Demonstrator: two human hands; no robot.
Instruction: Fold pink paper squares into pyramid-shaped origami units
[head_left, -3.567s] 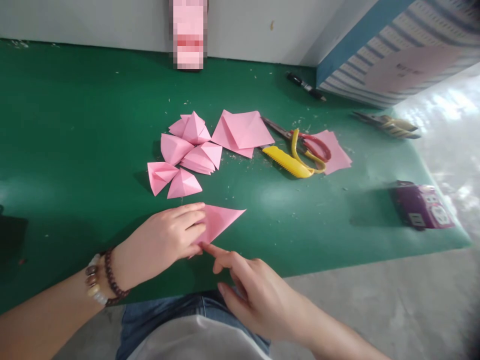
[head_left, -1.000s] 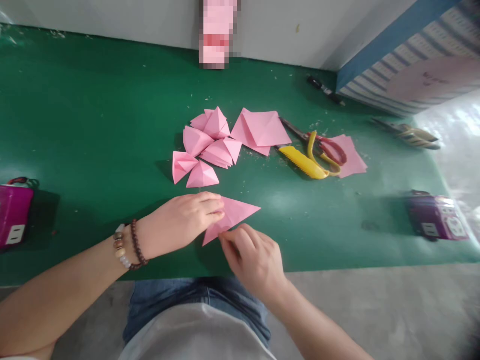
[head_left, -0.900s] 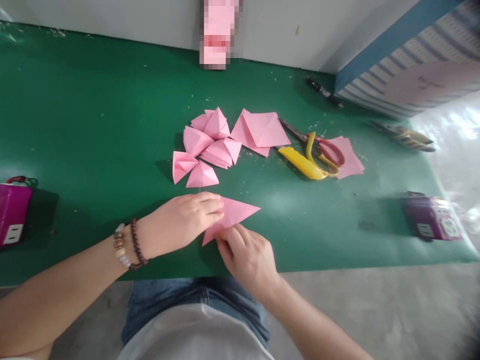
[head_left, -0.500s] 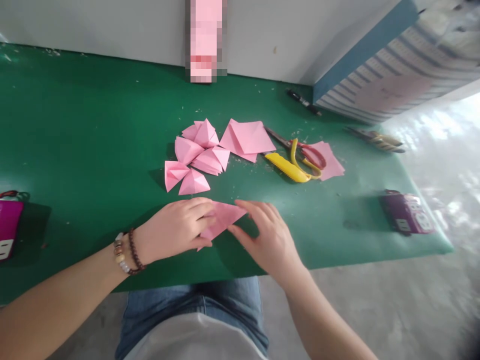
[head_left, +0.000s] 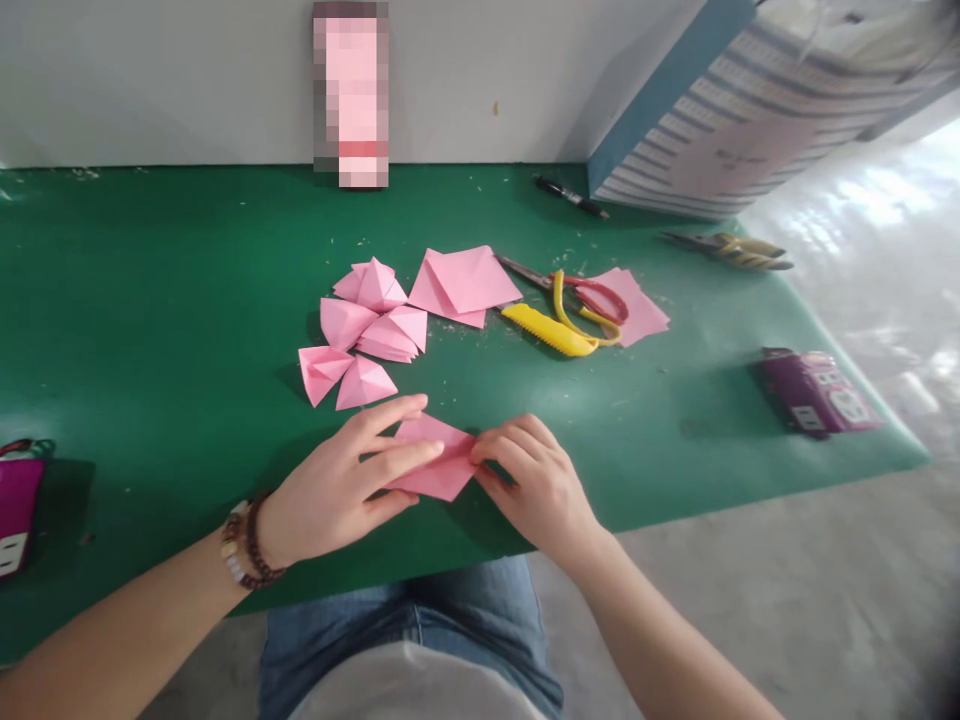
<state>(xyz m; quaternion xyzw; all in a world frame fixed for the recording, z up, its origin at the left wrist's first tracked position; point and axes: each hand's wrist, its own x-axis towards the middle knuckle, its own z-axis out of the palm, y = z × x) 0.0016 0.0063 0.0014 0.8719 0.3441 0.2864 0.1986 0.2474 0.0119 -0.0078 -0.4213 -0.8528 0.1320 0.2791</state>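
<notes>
A piece of folded pink paper lies on the green tabletop near its front edge, a crease running along its middle. My left hand spreads its fingers across the paper's left part, one fingertip pressing by the crease and the thumb along the lower edge. At the right corner, my right hand pinches the paper between thumb and fingers. Just beyond my left hand sits a cluster of folded pink paper pieces. Flat pink paper sheets lie to the right of that cluster.
Red-handled scissors and a yellow-handled cutter lie by more pink sheets. Farther off are a pen, pliers and a striped bag. Purple boxes stand right and left. A phone-like object leans at the back.
The paper has gone from a triangle to a wider shape with its crease showing. My left fingers have spread, and my right fingers have closed on the corner. The camera view has shifted.
</notes>
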